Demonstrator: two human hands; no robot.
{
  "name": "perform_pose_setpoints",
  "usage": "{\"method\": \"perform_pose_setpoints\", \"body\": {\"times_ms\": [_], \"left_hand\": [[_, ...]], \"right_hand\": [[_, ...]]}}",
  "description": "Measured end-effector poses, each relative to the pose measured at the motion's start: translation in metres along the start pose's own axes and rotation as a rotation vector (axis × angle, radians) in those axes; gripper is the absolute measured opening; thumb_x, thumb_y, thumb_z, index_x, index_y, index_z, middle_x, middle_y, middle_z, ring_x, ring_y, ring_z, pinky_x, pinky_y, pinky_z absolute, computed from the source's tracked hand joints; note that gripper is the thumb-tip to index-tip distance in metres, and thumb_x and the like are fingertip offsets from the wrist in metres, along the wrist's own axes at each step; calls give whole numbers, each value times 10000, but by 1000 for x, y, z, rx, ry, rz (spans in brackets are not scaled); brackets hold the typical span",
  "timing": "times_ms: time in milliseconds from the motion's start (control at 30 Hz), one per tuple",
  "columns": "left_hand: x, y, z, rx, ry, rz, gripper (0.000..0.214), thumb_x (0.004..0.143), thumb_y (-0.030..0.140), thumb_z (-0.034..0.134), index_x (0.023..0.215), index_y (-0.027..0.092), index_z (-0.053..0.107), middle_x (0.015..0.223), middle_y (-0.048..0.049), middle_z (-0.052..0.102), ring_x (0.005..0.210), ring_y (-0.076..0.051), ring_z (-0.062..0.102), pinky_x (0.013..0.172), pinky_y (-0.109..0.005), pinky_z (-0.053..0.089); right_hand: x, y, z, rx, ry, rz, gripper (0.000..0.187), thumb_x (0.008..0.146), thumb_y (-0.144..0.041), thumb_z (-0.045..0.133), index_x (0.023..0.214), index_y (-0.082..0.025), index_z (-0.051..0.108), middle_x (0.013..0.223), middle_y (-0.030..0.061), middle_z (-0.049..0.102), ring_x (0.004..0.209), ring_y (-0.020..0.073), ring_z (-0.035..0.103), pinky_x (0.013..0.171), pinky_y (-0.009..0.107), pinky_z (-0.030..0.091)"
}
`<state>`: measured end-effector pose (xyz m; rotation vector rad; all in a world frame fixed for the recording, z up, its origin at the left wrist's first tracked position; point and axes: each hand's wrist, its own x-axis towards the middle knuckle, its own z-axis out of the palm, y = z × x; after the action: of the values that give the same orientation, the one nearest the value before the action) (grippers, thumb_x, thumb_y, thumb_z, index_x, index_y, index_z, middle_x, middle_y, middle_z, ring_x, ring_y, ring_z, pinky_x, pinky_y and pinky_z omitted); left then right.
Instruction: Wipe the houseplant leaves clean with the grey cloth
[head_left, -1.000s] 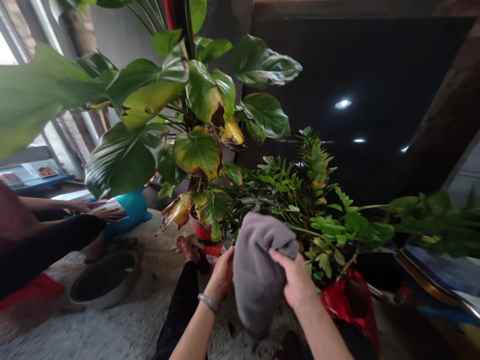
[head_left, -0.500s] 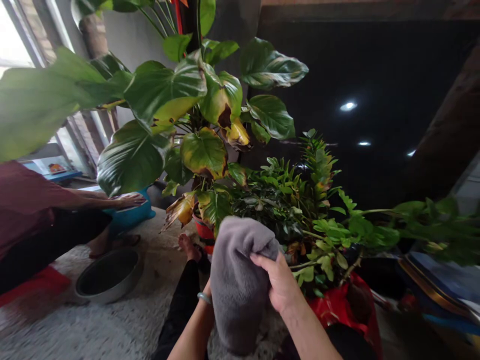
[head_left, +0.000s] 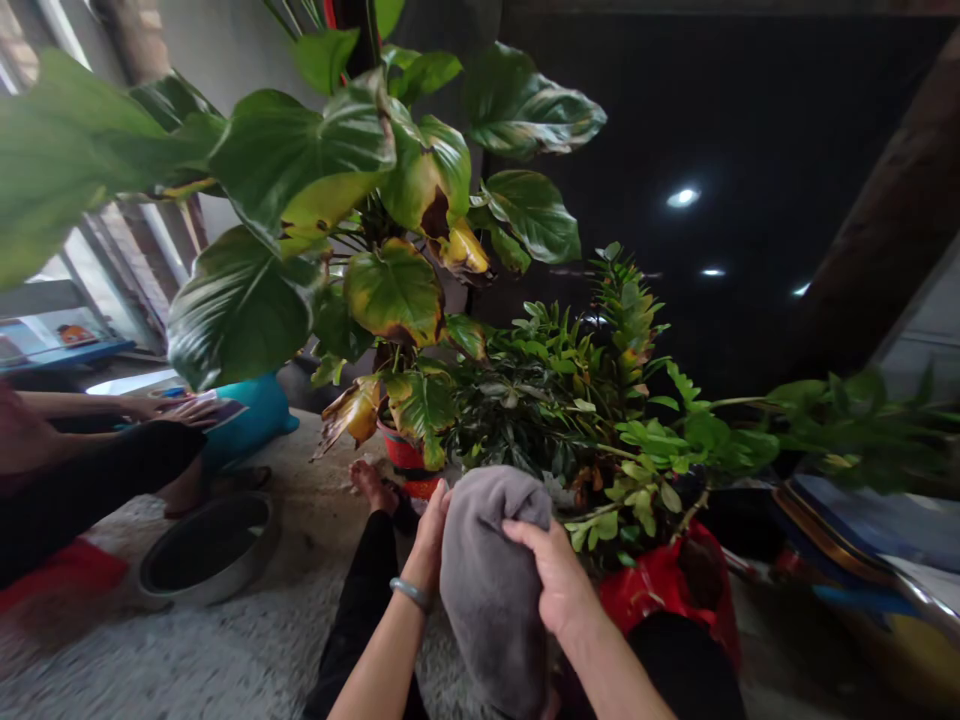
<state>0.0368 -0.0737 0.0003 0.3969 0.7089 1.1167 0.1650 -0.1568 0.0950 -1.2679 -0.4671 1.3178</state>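
Note:
A soft grey cloth (head_left: 491, 590) hangs bunched between both my hands at the bottom centre. My left hand (head_left: 431, 535), with a bracelet at the wrist, grips its left edge. My right hand (head_left: 555, 580) pinches a fold on its right side. Just behind the cloth stands a bushy small-leaved plant (head_left: 600, 430) in a red pot (head_left: 667, 600). Further left a big-leaved plant (head_left: 375, 220) with yellowing, browned leaves rises from a smaller red pot (head_left: 401, 455). My bare foot (head_left: 371, 487) rests on the floor in front of that pot.
Another person sits at the left, their hands (head_left: 176, 408) on a teal container (head_left: 251, 420). A grey metal basin (head_left: 206, 548) lies on the pale speckled floor. A red item (head_left: 64, 572) lies at the far left. A dark glossy panel fills the background.
The cloth and both my hands have come lower. My left hand, hidden behind the cloth half a second ago, shows again at its left edge. The other person's hands shifted slightly on the teal container.

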Motion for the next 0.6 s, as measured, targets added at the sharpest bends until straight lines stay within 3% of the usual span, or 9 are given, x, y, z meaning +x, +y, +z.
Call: {"method": "perform_pose_setpoints", "body": {"times_ms": [133, 167, 233, 367, 467, 533, 600], "left_hand": [[3, -6, 6, 29, 28, -1, 492, 888, 498, 464, 1119, 119, 676, 972, -132, 697, 839, -240, 650, 784, -348, 483], [4, -6, 7, 42, 40, 7, 481, 896, 484, 453, 1121, 121, 677, 987, -133, 679, 820, -222, 639, 768, -337, 482], [3, -4, 8, 57, 53, 32, 442, 904, 446, 452, 1108, 130, 684, 1009, -127, 648, 806, -198, 619, 755, -318, 480], [0, -1, 7, 52, 91, 50, 350, 907, 392, 461, 1008, 154, 697, 973, -105, 648, 772, -183, 609, 721, -300, 479], [-4, -7, 12, 48, 249, 4, 276, 907, 322, 461, 820, 155, 663, 837, -85, 664, 680, -164, 603, 659, -284, 472], [-9, -14, 26, 107, 338, -31, 279, 889, 283, 489, 667, 157, 604, 708, -62, 647, 594, -145, 573, 602, -263, 456], [-17, -19, 54, 219, 291, 8, 307, 854, 270, 538, 570, 160, 575, 613, -41, 619, 534, -129, 533, 554, -238, 433]], "right_hand": [[19, -52, -15, 113, 166, -327, 422, 377, -285, 820, 776, -200, 710, 774, 13, 748, 833, 259, 669, 803, 386, 499], [28, -60, -19, 161, 212, -356, 422, 381, -286, 813, 783, -216, 706, 796, -2, 749, 870, 249, 667, 815, 373, 499], [40, -63, -26, 225, 263, -283, 368, 387, -283, 791, 740, -229, 703, 779, -7, 750, 872, 248, 671, 792, 369, 516], [25, -13, -39, 196, 253, 15, 217, 354, -264, 775, 535, -196, 678, 596, 75, 718, 654, 325, 677, 618, 459, 542], [-4, 32, -59, 181, 259, 152, 205, 368, -286, 796, 530, -217, 692, 593, 61, 723, 624, 308, 682, 589, 428, 547], [-16, 47, -81, 208, 209, 223, 213, 414, -364, 797, 544, -224, 701, 596, 68, 726, 665, 324, 698, 606, 435, 552], [-21, 48, -107, 242, 128, 303, 281, 418, -442, 795, 554, -211, 711, 616, 105, 731, 720, 368, 707, 628, 472, 556]]}}
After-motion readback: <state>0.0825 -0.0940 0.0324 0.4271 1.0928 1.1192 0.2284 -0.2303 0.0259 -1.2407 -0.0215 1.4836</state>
